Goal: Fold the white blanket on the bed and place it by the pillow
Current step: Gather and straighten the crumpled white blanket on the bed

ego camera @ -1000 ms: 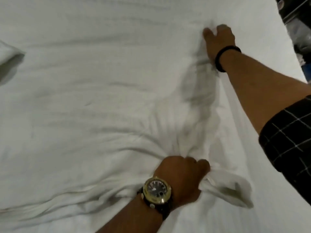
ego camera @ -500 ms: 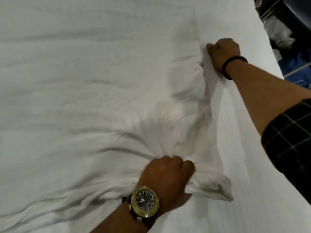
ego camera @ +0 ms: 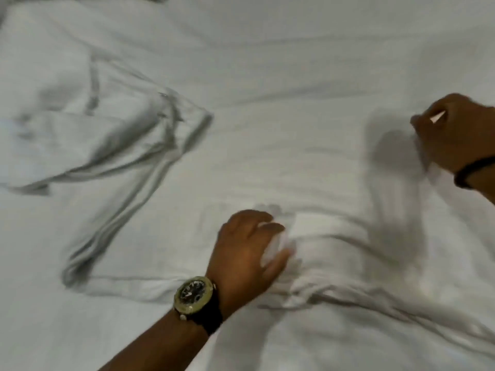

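Head view: white blanket lies rumpled across the bed, one corner folded over toward the left edge. Left hand grips a bunched fold; right hand pinches its edge. Watch dial writing unreadable.

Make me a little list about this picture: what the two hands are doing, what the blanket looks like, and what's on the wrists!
left hand: fingers curled into a bunch of the white blanket, low in the middle
right hand: closed on a pinch of blanket, far right
blanket: white, wrinkled, spread over the bed; one corner flopped back on the left
left wrist: gold-rimmed watch with a dark strap
right wrist: thin black band
pillow: not in view
sharpness: blurry, fine detail unclear
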### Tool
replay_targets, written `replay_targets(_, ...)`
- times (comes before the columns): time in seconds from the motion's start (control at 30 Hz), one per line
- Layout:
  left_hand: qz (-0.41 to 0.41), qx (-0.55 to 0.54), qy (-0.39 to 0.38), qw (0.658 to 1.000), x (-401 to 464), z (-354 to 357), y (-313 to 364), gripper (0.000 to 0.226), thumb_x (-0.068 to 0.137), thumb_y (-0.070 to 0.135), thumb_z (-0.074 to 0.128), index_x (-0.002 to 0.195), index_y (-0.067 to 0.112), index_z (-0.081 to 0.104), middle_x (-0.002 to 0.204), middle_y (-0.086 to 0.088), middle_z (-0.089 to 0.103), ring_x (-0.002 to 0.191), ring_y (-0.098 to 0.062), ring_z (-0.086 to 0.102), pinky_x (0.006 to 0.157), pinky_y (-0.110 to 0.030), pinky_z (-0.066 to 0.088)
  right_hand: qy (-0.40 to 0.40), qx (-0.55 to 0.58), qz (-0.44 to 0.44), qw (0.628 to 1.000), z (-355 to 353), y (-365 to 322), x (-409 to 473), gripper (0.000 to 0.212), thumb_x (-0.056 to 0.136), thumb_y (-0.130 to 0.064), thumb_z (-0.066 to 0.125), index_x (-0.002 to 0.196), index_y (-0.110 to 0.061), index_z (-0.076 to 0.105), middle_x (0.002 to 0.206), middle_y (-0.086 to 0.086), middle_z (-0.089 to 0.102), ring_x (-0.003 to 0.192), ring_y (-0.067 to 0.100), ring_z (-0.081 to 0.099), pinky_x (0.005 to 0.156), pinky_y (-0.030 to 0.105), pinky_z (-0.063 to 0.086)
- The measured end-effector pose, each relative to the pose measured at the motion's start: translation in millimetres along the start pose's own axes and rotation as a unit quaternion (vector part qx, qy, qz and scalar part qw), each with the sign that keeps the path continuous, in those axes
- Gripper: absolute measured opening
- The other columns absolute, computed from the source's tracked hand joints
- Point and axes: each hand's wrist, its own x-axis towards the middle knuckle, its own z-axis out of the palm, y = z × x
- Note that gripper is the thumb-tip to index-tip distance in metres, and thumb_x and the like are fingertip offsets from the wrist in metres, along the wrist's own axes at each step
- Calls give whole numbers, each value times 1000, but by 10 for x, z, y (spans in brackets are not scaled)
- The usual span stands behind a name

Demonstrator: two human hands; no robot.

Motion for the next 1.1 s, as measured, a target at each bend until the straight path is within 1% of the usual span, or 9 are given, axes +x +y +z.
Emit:
replay_targets(0.1,-64,108,37,991,-184,-508,-873,34,84,34,63,105,9,72,114,-15,68,109,-35,62,94,-43,47,-67,51,-71,994,427,-937,-477,29,85,-48,64,92,-19,61,87,10,70,96,34,65,88,37,48)
replay_targets(0.17,-106,182,43,977,-330,-820,-1376,37,82,32,65,111,9,70,123,-18,64,117,-40,57,94,-49,48,-127,122,-86,981,813,-1587,-782,31,83,-43,69,100,-17,63,87,8,70,96,31,66,92,38,48)
replay_targets(0.33,-186,251,15,950,-464,-1334,-2236,90,71,54,73,145,12,41,154,-23,32,143,-46,22,107,-60,31,-248,291,-15,924,1611,-2911,-1239,87,63,-70,69,131,-21,49,119,6,64,104,28,65,91,48,54)
replay_targets(0.47,-298,117,-22,947,-161,-1576,-2820,120,63,84,56,156,25,7,164,-11,5,149,-36,3,114,-56,20,-222,367,85,899,2058,-3573,-1345,143,37,-79,76,152,-25,11,150,0,39,129,23,49,99,47,49)
replay_targets(0.6,-252,174,-61,950,66,-1831,-3371,89,80,55,59,153,30,14,163,-4,9,148,-32,8,105,-58,32,-163,400,119,894,2241,-3809,-1390,143,43,-70,82,154,-19,8,151,0,37,134,21,44,109,40,41)
replay_targets(0.67,-209,219,-96,948,73,-1931,-3542,85,76,52,61,148,27,24,161,-6,13,147,-33,11,99,-57,36,-173,375,101,905,2285,-3851,-1471,139,54,-67,81,154,-15,1,158,0,25,141,19,33,115,39,32)
replay_targets(0.77,-132,219,-58,965,-103,-2039,-3743,88,67,47,62,147,24,33,161,-10,16,147,-35,14,97,-55,39,-198,383,68,900,2296,-3857,-1638,147,42,-68,86,154,-22,4,156,-2,32,137,16,38,114,41,33)
replay_targets(0.97,-243,236,-24,941,-447,-2257,-4608,98,75,48,64,155,20,15,163,-16,8,147,-43,11,110,-63,23,-150,348,36,925,2440,-3873,-1926,94,60,-33,91,138,-19,39,128,-6,53,114,15,52,95,29,43)
replay_targets(1.1,-170,269,-34,948,36,-2279,-4797,103,79,44,65,156,17,1,162,-21,2,146,-43,13,106,-64,30,-84,353,30,932,2575,-3947,-1966,42,83,-26,74,118,-13,54,114,3,61,106,23,59,88,29,44)
